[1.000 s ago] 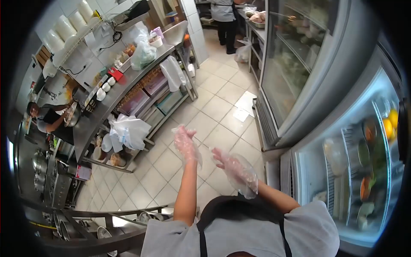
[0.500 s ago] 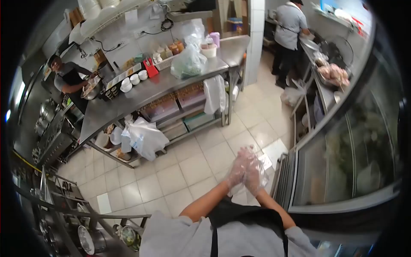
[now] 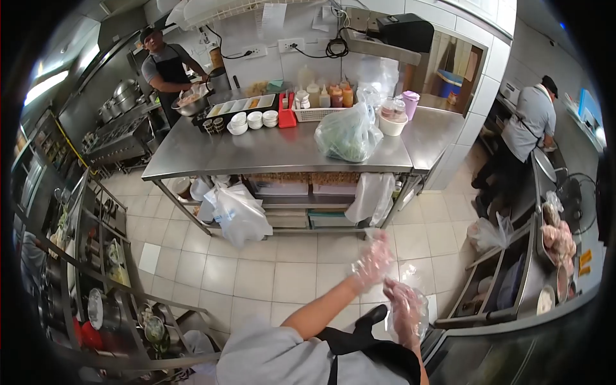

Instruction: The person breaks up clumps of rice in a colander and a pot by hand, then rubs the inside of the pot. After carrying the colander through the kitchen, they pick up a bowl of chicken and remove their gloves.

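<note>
Left hand (image 3: 373, 262) reaches forward, fingers loosely open inside a clear plastic glove (image 3: 378, 247); my right hand (image 3: 404, 309), gloved too, hangs open just below it. Both are above the tiled floor (image 3: 256, 276), well short of the steel surface (image 3: 269, 151).

- A steel table (image 3: 256, 157) spans the upper middle of the frame.
- On it: a green-filled plastic bag (image 3: 348, 135) at right, white bowls (image 3: 254, 119), a red holder (image 3: 286, 111), a white basket (image 3: 314, 114) of sauce bottles (image 3: 330, 96).
- The tiled floor (image 3: 256, 273) lies below.
</note>
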Action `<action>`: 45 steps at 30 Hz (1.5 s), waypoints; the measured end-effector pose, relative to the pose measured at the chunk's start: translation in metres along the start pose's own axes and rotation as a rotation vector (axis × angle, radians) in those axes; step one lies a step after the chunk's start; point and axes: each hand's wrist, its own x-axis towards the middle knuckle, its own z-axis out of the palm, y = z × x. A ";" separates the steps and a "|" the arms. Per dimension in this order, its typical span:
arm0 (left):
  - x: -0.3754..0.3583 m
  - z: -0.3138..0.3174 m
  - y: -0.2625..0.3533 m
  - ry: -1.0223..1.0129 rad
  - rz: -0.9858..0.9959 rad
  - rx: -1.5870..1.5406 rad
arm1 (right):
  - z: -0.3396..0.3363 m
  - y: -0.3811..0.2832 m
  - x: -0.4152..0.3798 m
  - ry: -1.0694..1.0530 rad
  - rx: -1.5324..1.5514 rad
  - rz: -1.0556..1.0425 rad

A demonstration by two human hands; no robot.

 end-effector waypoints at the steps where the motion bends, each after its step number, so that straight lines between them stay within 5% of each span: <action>1: 0.017 -0.017 -0.004 0.060 -0.348 -0.762 | -0.019 0.000 0.010 -0.016 -0.035 0.044; 2: 0.033 -0.014 0.003 0.062 -0.348 -0.761 | -0.033 -0.002 0.019 -0.016 -0.034 0.047; 4: 0.065 0.018 0.016 0.287 -0.207 -0.046 | -0.068 -0.011 0.038 0.014 -0.021 0.016; 7: 0.093 0.061 -0.009 0.350 -0.306 0.213 | -0.123 -0.024 0.079 -0.101 0.044 0.048; 9: 0.099 0.087 -0.053 0.138 -0.281 0.258 | -0.143 -0.035 0.102 -0.117 0.054 0.010; 11: 0.102 0.109 -0.093 -0.224 -0.628 0.461 | -0.145 -0.056 0.138 -0.060 -0.056 -0.192; 13: 0.072 0.143 -0.161 -0.245 -0.217 0.762 | -0.158 -0.082 0.166 0.052 0.004 -0.158; 18: 0.130 0.182 -0.171 -0.470 -0.273 0.333 | -0.225 -0.107 0.209 0.264 0.056 -0.265; 22: 0.156 0.166 -0.242 -0.229 -0.416 0.378 | -0.251 -0.105 0.227 0.206 0.106 -0.323; 24: 0.184 0.156 -0.259 -0.042 -0.450 0.241 | -0.273 -0.086 0.236 0.133 0.266 -0.245; 26: 0.216 0.146 -0.261 -0.060 -0.590 0.324 | -0.302 -0.075 0.247 0.118 0.293 -0.092; 28: 0.247 0.137 -0.265 -0.462 -0.781 0.331 | -0.334 -0.087 0.260 0.097 0.216 -0.075; 30: 0.260 0.130 -0.294 -0.495 -0.841 0.253 | -0.359 -0.104 0.270 0.098 0.141 -0.054; 32: 0.294 0.137 -0.305 -0.883 -1.157 0.504 | -0.378 -0.127 0.283 0.027 -0.214 0.060; 33: 0.302 0.138 -0.323 -0.937 -1.121 0.404 | -0.387 -0.133 0.291 0.084 -0.474 0.104; 36: 0.335 0.140 -0.370 -1.007 -1.199 0.190 | -0.410 -0.149 0.324 0.043 -0.374 0.167; 37: 0.351 0.140 -0.384 -1.161 -1.071 0.337 | -0.416 -0.154 0.336 0.076 -0.375 0.158; 42: 0.429 0.144 -0.431 -1.257 -0.957 0.459 | -0.455 -0.178 0.394 0.109 -0.254 0.067; 44: 0.453 0.141 -0.440 -1.311 -0.795 0.805 | -0.461 -0.181 0.409 0.113 -0.303 -0.013; 45: 0.459 0.144 -0.443 -1.113 -0.515 0.769 | -0.468 -0.176 0.413 0.111 -0.239 0.004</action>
